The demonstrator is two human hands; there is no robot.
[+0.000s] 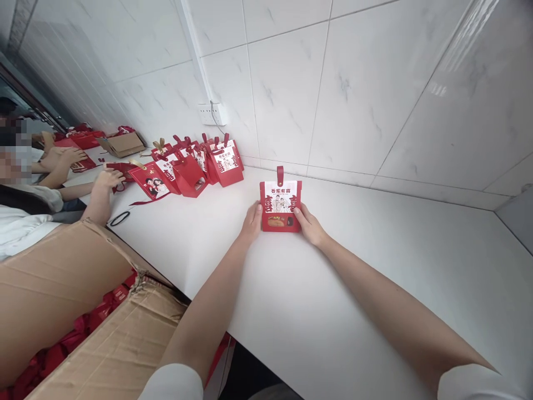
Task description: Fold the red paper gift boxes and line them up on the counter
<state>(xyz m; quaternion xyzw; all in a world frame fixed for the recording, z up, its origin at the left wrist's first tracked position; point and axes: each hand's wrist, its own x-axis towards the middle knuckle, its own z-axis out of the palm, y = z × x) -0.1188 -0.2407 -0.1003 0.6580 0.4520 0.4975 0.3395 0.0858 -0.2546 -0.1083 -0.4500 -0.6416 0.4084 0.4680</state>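
A red gift box [280, 222] stands upright on the white table, between my two hands. It has a white printed panel with a drawn couple, a small window low on its front and a red ribbon loop on top. My left hand [251, 223] grips its left side, thumb near the front edge. On the opposite side my right hand [310, 224] holds it, with the thumb on the front face. The fingers behind the box are partly hidden.
Several red gift boxes [191, 178] stand near the wall, left of my hands. An open cardboard carton [104, 355] with red items is at the lower left. Co-workers' hands [109, 179] handle red boxes further left. A black ring [120, 218] lies near the table edge.
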